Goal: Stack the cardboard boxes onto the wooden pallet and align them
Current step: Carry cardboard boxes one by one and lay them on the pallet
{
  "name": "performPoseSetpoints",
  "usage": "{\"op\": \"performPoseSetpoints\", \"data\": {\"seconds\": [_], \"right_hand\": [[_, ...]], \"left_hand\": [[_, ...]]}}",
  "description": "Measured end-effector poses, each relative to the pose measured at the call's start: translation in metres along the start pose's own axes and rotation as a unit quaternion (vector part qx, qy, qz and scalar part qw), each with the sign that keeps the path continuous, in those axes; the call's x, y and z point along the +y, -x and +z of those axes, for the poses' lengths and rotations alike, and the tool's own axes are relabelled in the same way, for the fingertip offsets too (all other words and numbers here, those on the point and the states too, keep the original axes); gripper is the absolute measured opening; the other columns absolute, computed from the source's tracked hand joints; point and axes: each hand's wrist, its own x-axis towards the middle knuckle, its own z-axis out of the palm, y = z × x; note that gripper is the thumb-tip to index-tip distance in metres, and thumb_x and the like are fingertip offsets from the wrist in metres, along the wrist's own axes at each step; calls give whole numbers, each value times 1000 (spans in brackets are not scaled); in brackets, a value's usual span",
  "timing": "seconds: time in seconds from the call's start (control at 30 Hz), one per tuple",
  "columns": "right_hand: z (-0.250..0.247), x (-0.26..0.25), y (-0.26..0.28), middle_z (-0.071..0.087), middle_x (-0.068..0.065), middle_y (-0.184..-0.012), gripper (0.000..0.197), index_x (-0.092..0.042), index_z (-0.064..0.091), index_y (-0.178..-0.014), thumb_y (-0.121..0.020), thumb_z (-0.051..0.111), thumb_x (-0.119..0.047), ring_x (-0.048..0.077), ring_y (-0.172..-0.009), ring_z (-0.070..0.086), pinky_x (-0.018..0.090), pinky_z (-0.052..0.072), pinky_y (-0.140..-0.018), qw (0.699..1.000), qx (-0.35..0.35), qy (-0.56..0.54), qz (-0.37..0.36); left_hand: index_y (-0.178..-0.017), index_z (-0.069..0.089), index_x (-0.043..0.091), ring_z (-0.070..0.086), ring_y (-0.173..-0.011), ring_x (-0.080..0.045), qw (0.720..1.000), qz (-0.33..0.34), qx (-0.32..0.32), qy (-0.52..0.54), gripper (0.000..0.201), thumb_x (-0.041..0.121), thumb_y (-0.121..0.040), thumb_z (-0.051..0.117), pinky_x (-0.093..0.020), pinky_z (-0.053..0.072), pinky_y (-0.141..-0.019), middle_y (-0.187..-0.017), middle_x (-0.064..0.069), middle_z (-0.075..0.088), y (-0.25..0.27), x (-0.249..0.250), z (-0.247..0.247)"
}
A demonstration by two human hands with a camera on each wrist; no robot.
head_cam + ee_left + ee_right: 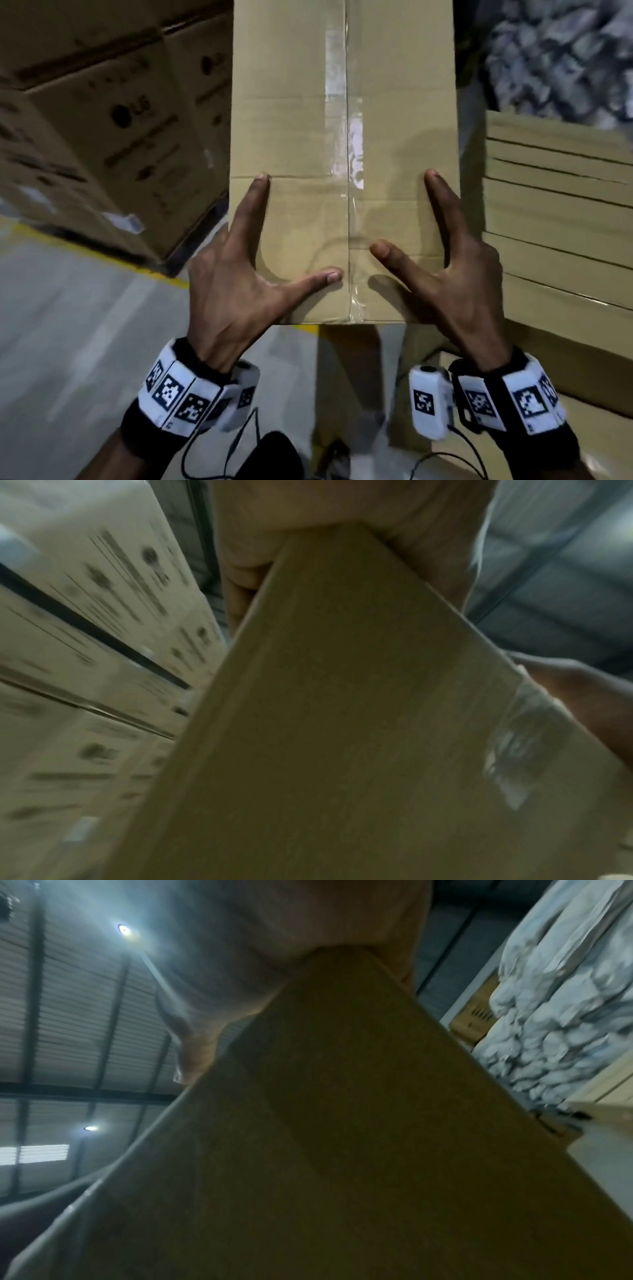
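A long plain cardboard box (pixel 308 137), taped along its middle seam, is held up above the floor, lengthwise away from me. My left hand (pixel 239 274) grips its near left corner. The forefinger and thumb lie spread on the top, and the other fingers go over the side, out of sight. My right hand (pixel 455 274) mirrors this at the near right corner. In the left wrist view the palm (pixel 308 507) wraps the box (pixel 342 723) edge. The right wrist view shows the same for the other palm (pixel 274 934) and the box (pixel 342 1150). No wooden pallet shows plainly.
A stack of printed cartons (pixel 102 120) stands close on the left, behind a yellow floor line (pixel 85 250). On the right sits a pile of flat plain cartons (pixel 555 205), with a plastic-wrapped load (pixel 565 51) beyond it. Grey floor (pixel 68 325) lies at the lower left.
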Motion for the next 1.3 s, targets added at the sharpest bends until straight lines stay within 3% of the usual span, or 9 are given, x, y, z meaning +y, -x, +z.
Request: {"op": "performPoseSetpoints", "data": {"seconds": [0.17, 0.3, 0.47, 0.6, 0.8, 0.9, 1.03, 1.13, 1.3], "right_hand": [[-2, -2, -17, 38, -27, -159, 105, -52, 27, -157, -65, 60, -91, -2, -141, 41, 28, 41, -115, 991, 107, 55, 62], [4, -10, -28, 40, -28, -157, 104, -50, 30, -157, -66, 62, -90, -7, -142, 39, 21, 37, -115, 969, 198, 91, 115], [27, -27, -38, 41, -26, -157, 105, -52, 29, -156, -65, 59, -93, -2, -143, 42, 29, 41, -116, 929, 298, 120, 182], [42, -37, -31, 42, -26, -157, 100, -53, 29, -156, -68, 61, -88, 0, -141, 45, 33, 44, -114, 883, 368, 161, 242], [45, -40, -5, 43, -29, -153, 95, -54, 28, -155, -71, 59, -87, 7, -139, 48, 36, 44, -113, 807, 443, 206, 332], [41, -38, 13, 45, -22, -155, 95, -55, 27, -155, -71, 56, -88, 15, -137, 51, 37, 45, -109, 766, 468, 226, 378], [25, -33, 46, 43, -18, -159, 94, -53, 26, -156, -73, 55, -87, 17, -141, 47, 40, 41, -113, 710, 512, 228, 426], [11, -25, 69, 45, -12, -158, 96, -52, 26, -157, -73, 52, -90, 22, -140, 48, 51, 41, -115, 672, 538, 226, 455], [-9, -1, 105, 52, -3, -153, 97, -53, 25, -156, -72, 47, -94, 27, -135, 52, 50, 42, -112, 627, 566, 198, 497]], "left_hand": [[-161, 25, 46, 51, -138, -10, 995, 60, -78, 25, 136, 86, -43, 80, -19, 34, -110, -153, 12, 52, -73, 5, 24], [-161, 27, 44, 56, -135, -13, 976, 146, -147, 73, 134, 87, -46, 82, -32, 46, -110, -147, 5, 59, -129, -4, 50], [-161, 28, 42, 61, -123, -18, 944, 235, -211, 99, 131, 93, -50, 76, -27, 46, -97, -139, 1, 64, -189, -7, 79], [-160, 28, 44, 63, -122, -23, 906, 295, -271, 136, 127, 96, -51, 67, -36, 52, -99, -138, -2, 65, -212, -2, 105], [-161, 26, 44, 62, -127, -26, 835, 366, -374, 169, 129, 94, -51, 72, -43, 53, -104, -148, 3, 59, -208, 24, 156], [-160, 16, 53, 58, -132, -24, 796, 382, -439, 170, 129, 98, -50, 68, -40, 47, -111, -150, 2, 57, -195, 44, 181], [-156, 7, 62, 52, -138, -26, 739, 409, -502, 188, 129, 99, -49, 68, -51, 44, -114, -150, -4, 56, -163, 84, 211], [-156, 7, 62, 49, -141, -26, 703, 436, -529, 188, 128, 98, -50, 68, -53, 42, -116, -153, -4, 53, -134, 115, 231], [-156, 9, 58, 59, -128, -27, 667, 493, -535, 160, 124, 102, -52, 61, -50, 47, -111, -139, -7, 64, -91, 155, 268]]}}
